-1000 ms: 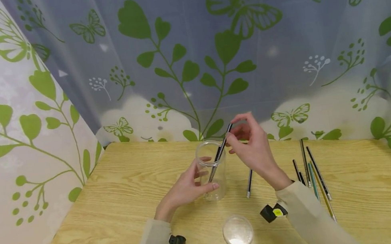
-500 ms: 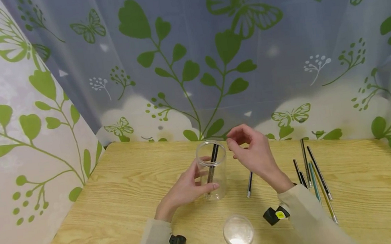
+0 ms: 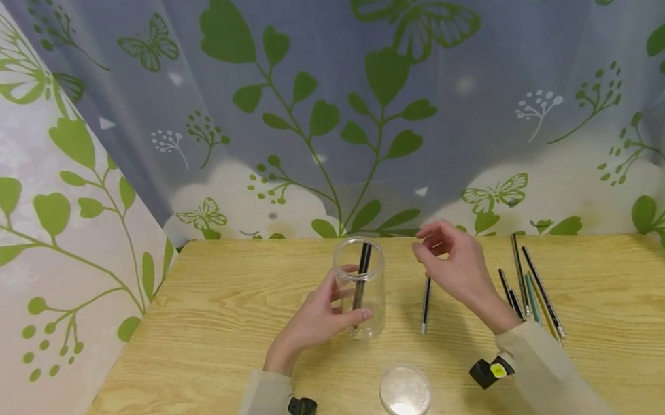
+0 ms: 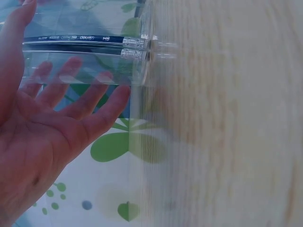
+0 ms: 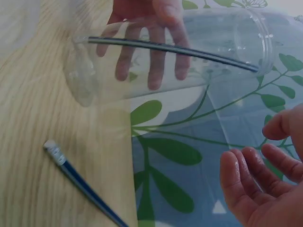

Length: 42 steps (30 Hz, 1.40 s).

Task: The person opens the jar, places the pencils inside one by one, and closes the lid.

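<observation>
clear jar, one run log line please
clear jar: held by left hand; contents: two pencils; right hand: holding nothing; lid: off, on table

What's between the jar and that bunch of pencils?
In the head view, one dark pencil lies on the table between the jar and the bunch; the right hand, holding nothing, is above that stretch.

Left hand (image 3: 311, 323) grips jar (image 3: 376, 305), dark pencils (image 3: 365, 258) inside; right hand (image 3: 457, 265) right of jar; lid (image 3: 406, 393) in front of it.
</observation>
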Tool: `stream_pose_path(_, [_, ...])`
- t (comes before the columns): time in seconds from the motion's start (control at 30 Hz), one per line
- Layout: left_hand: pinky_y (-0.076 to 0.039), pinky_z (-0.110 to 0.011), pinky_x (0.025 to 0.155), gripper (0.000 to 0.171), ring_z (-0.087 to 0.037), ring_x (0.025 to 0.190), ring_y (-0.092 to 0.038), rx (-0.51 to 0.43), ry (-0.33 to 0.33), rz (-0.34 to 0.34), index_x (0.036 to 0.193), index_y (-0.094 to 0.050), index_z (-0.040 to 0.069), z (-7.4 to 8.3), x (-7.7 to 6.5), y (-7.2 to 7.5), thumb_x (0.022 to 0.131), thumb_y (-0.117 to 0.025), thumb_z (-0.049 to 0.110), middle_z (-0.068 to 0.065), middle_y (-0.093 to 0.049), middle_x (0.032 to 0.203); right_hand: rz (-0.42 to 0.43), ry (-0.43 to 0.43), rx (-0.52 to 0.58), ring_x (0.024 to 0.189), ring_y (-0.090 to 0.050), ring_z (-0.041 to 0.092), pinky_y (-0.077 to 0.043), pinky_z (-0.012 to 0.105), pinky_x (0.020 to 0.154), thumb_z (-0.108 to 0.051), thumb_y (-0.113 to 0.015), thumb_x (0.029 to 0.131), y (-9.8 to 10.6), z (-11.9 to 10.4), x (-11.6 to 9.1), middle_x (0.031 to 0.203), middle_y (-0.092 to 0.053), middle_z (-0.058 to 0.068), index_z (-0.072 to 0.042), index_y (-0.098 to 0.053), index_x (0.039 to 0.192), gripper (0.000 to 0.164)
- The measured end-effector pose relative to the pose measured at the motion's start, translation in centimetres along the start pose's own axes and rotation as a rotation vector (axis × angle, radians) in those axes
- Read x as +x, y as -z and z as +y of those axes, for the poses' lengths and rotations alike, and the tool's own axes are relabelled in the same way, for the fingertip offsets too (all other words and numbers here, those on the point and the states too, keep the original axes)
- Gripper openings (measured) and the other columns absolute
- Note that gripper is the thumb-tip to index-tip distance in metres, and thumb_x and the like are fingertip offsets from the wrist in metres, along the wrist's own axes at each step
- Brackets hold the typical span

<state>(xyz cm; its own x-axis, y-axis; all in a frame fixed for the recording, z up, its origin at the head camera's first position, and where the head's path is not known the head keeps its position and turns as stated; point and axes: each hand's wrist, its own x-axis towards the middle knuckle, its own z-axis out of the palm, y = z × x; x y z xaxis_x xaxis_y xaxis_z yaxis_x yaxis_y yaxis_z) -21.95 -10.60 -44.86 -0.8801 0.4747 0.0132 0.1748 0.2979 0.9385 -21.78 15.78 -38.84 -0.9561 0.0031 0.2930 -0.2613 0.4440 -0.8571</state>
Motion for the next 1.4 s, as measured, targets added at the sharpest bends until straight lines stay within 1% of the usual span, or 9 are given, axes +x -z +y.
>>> stream_pose_path(0.23, [-0.048,-0.052,0.114,0.072,-0.038,0.144,-0.047,-0.001,0.0,-0.002,0.15,-0.039,0.036,0.1,-0.1,0.0,0.091,-0.08,0.031,0.001,-0.041,0.161,0.027,-0.117,-0.1,0.082,-0.068,0.022,-0.057,0.027,0.062,-0.022,-0.066,0.098,0.2,2.0,-0.1,0.102,-0.072,0.015,-0.01,-0.067,0.114,0.021])
stream_pose_path(0.37, [-0.048,-0.052,0.113,0.072,-0.037,0.144,-0.047,0.0,-0.001,-0.002,0.15,-0.039,0.037,0.2,-0.1,0.0,0.091,-0.08,0.031,0.001,-0.041,0.161,0.023,-0.146,-0.152,0.085,-0.071,0.026,-0.057,0.028,0.063,-0.025,-0.066,0.098,0.2,3.1,-0.2,0.102,-0.073,0.016,-0.01,-0.066,0.116,0.024])
stream_pose_path(0.5, [-0.049,-0.052,0.113,0.073,-0.038,0.144,-0.047,0.005,-0.003,-0.003,0.151,-0.039,0.036,0.2,-0.1,0.0,0.091,-0.08,0.03,0.0,-0.041,0.161,-0.007,-0.198,-0.173,0.084,-0.072,0.025,-0.056,0.028,0.061,-0.028,-0.067,0.097,-0.1,4.2,-0.1,0.103,-0.072,0.016,-0.008,-0.064,0.12,0.03])
stream_pose_path(0.73, [-0.048,-0.051,0.113,0.073,-0.036,0.145,-0.046,-0.004,0.006,-0.006,0.15,-0.039,0.037,0.1,-0.1,0.1,0.09,-0.081,0.031,0.002,-0.041,0.161,-0.074,-0.302,-0.181,0.065,-0.065,0.018,-0.051,0.03,0.052,-0.033,-0.067,0.097,-0.5,5.6,0.3,0.104,-0.067,0.017,-0.006,-0.056,0.129,0.043])
stream_pose_path(0.93, [-0.049,-0.05,0.113,0.072,-0.035,0.145,-0.046,-0.018,0.005,-0.013,0.15,-0.039,0.038,0.0,0.0,0.1,0.09,-0.081,0.031,0.003,-0.041,0.161,-0.129,-0.37,-0.221,0.06,-0.063,0.016,-0.05,0.029,0.051,-0.028,-0.066,0.097,-1.1,6.6,1.0,0.101,-0.068,0.016,-0.004,-0.051,0.132,0.046])
stream_pose_path(1.03, [-0.049,-0.05,0.113,0.072,-0.036,0.145,-0.046,-0.018,0.003,-0.014,0.15,-0.039,0.038,-0.1,0.0,0.1,0.091,-0.08,0.031,0.002,-0.041,0.161,-0.155,-0.383,-0.25,0.055,-0.062,0.017,-0.048,0.029,0.049,-0.024,-0.067,0.096,-1.4,7.0,1.2,0.096,-0.07,0.015,-0.003,-0.049,0.133,0.046])
stream_pose_path(1.17, [-0.049,-0.051,0.113,0.073,-0.036,0.145,-0.046,-0.015,0.003,-0.012,0.15,-0.039,0.038,-0.1,-0.1,0.1,0.091,-0.08,0.031,0.002,-0.041,0.161,-0.187,-0.375,-0.307,0.05,-0.058,0.016,-0.045,0.028,0.047,-0.018,-0.069,0.093,-1.8,7.5,1.4,0.083,-0.069,0.012,-0.002,-0.047,0.134,0.049])
stream_pose_path(1.3, [-0.049,-0.05,0.113,0.074,-0.035,0.145,-0.046,-0.016,0.002,-0.019,0.151,-0.038,0.038,0.1,-0.1,0.1,0.09,-0.081,0.031,0.002,-0.041,0.161,-0.221,-0.368,-0.33,0.048,-0.058,0.016,-0.044,0.027,0.046,-0.011,-0.068,0.09,-2.2,7.5,1.4,0.07,-0.067,0.009,-0.003,-0.042,0.14,0.057])
stream_pose_path(1.4, [-0.05,-0.05,0.113,0.074,-0.035,0.145,-0.047,-0.011,0.003,-0.019,0.151,-0.039,0.038,0.1,-0.1,0.2,0.09,-0.081,0.032,0.002,-0.042,0.161,-0.242,-0.378,-0.318,0.046,-0.059,0.017,-0.048,0.027,0.044,-0.007,-0.067,0.089,-2.3,7.3,1.4,0.063,-0.065,0.009,-0.002,-0.036,0.146,0.065])
